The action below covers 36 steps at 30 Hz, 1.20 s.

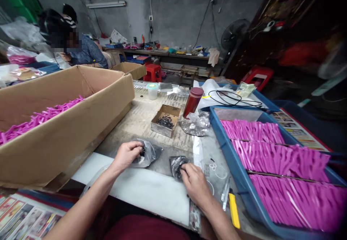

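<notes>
My left hand (pixel 128 155) is closed in a pinch at the mouth of a clear plastic bag (pixel 152 154). Something small and black shows at its fingertips, too indistinct to name. Over to the right, my right hand (pixel 195 183) has its fingers bent together at the edge of a small dark plastic bag (pixel 176 164); what they pinch there is hidden. Both bags lie on the worktable, near a white sheet (pixel 151 193) along its front edge. Beyond them stands a small open cardboard box (pixel 162 128) with little black parts inside.
At left, a large carton (pixel 65 131) holds pink plastic pieces. A blue crate (pixel 225 149) with rows of pink strips stands right. Nearby are a yellow-handled cutter (pixel 233 209), a red bottle (pixel 193 102), a crumpled bag (pixel 197 124) and a lidded tub (pixel 152 91). A person (pixel 89 50) sits behind.
</notes>
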Available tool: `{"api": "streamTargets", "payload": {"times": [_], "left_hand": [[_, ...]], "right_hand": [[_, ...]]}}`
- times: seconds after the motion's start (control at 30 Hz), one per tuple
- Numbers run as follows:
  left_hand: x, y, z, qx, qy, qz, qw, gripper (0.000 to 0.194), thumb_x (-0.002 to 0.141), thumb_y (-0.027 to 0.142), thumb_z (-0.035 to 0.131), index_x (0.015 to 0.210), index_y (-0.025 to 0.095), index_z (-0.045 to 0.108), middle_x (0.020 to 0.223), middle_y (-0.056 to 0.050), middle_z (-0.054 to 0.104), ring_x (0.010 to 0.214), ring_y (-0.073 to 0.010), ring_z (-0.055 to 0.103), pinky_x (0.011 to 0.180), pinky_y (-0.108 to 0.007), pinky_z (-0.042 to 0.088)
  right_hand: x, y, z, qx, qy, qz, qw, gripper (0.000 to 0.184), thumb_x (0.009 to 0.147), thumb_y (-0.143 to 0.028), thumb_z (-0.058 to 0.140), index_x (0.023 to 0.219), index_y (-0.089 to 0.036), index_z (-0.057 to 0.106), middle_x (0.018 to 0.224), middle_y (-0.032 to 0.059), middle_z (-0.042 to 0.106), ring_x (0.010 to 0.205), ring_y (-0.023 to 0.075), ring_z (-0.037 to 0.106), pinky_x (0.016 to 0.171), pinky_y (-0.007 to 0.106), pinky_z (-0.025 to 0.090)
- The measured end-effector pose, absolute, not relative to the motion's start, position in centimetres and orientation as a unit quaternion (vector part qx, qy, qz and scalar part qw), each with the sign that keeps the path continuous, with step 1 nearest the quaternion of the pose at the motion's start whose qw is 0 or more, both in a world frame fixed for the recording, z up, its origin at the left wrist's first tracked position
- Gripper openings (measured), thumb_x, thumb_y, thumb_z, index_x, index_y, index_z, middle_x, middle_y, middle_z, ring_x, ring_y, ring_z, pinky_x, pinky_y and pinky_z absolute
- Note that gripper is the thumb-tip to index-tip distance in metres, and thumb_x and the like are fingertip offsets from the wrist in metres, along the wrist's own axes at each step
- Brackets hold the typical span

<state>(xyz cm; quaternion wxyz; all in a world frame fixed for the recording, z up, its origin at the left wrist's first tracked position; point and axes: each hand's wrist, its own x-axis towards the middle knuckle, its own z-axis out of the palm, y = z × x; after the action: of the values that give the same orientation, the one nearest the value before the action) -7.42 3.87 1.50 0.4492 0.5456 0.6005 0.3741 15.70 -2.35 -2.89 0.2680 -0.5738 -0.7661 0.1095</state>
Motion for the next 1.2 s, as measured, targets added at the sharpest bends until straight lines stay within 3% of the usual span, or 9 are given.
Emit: {"api": "streamTargets", "payload": {"times": [0.2,0.53,0.73,0.9,1.2], "left_hand": [[-6.6,3.2,2.0,0.502,0.571,0.386,0.522,0.020,0.055,0.025,0.058,0.070,0.012,0.059,0.047,0.004,0.048,0.039,-0.0052,0.038,0.039,-0.018,0.029],[-3.0,1.3,2.5,0.484,0.510,0.357,0.615,0.024,0.053,0.019,0.061,0.075,0.011,0.060,0.053,0.002,0.054,0.048,-0.0076,0.046,0.047,-0.019,0.037],[-0.7,0.7,2.0,0.483,0.492,0.322,0.649,0.019,0.056,0.022,0.059,0.070,0.010,0.056,0.048,0.003,0.051,0.042,-0.0064,0.043,0.038,-0.017,0.030],[0.1,0.6,1.5,0.523,0.469,0.296,0.647,0.011,0.062,0.023,0.053,0.063,0.012,0.050,0.045,0.005,0.048,0.037,-0.0035,0.035,0.037,-0.016,0.025],[0.3,0.4,1.5,0.635,0.453,0.266,0.566,0.008,0.066,0.019,0.048,0.062,0.013,0.050,0.050,0.005,0.045,0.045,-0.0065,0.042,0.047,-0.018,0.033]], "right_hand": [[15.8,-2.4,-2.7,-0.578,-0.748,0.144,0.294,0.014,0.075,-0.015,0.037,0.073,-0.016,0.051,0.068,0.0038,0.055,0.069,0.0161,0.050,0.063,0.026,0.036],[15.7,-2.8,-1.7,-0.564,-0.746,0.157,0.317,0.014,0.077,-0.016,0.035,0.073,-0.017,0.049,0.067,0.0026,0.053,0.067,0.0152,0.049,0.061,0.026,0.035],[15.7,-3.0,-0.9,-0.548,-0.756,0.167,0.317,0.014,0.079,-0.017,0.034,0.073,-0.017,0.047,0.067,0.0023,0.052,0.066,0.0150,0.047,0.061,0.027,0.034],[15.5,-3.2,-0.3,-0.540,-0.761,0.184,0.309,0.014,0.079,-0.016,0.034,0.073,-0.018,0.046,0.068,0.0020,0.052,0.066,0.0147,0.047,0.060,0.026,0.033],[15.5,-3.3,0.4,-0.515,-0.770,0.219,0.306,0.012,0.078,-0.014,0.035,0.074,-0.018,0.045,0.070,0.0015,0.051,0.068,0.0140,0.046,0.061,0.025,0.034]]}}
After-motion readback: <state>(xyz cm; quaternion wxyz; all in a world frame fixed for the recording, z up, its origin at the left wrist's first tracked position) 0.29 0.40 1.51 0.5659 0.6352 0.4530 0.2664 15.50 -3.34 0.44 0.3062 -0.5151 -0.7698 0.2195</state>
